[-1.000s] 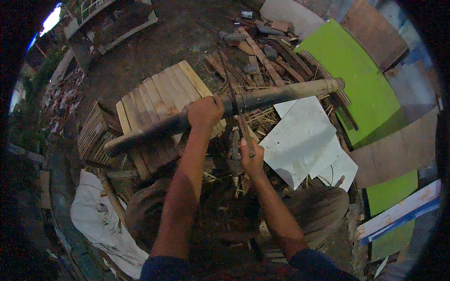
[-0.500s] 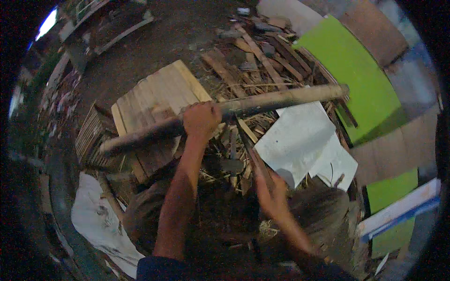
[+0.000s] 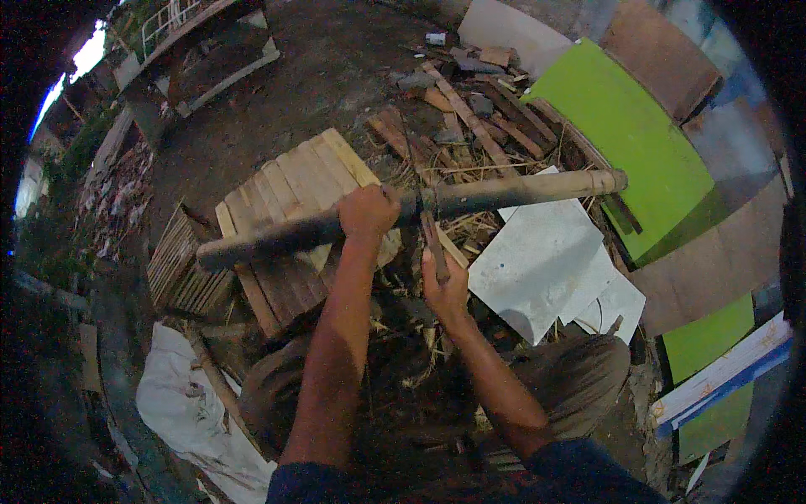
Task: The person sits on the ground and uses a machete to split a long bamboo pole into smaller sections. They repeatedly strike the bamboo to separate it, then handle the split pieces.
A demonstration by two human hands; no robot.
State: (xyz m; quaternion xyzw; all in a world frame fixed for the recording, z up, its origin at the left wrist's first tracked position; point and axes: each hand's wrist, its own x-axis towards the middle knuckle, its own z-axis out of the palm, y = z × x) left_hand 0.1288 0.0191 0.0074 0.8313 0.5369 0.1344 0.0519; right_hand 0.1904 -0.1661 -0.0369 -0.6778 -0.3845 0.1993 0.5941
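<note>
A thick bamboo pole (image 3: 537, 189) lies crosswise in front of me, its right end slightly higher. My left hand (image 3: 368, 214) is wrapped over it left of the middle. In the closed fingers of my right hand (image 3: 447, 290) is a long-bladed hand tool (image 3: 431, 244) with a brown wooden handle. Its thin dark blade crosses the pole just right of my left hand and reaches past the far side. Seen edge-on, the blade could be a saw's or a knife's; I cannot tell. Under the pole's left part sits a slatted wooden piece (image 3: 306, 176).
Scrap wood (image 3: 470, 109) is heaped beyond the pole. White sheets (image 3: 537, 260) lie right of my right hand, with a green board (image 3: 621, 143) farther right. A slatted crate (image 3: 186, 260) stands at left, near a white sack (image 3: 180, 386). A bench (image 3: 227, 80) stands far left.
My right hand has moved forward and left, pushing the tool's blade farther across the pole. My left hand keeps its grip; the view has shifted slightly.
</note>
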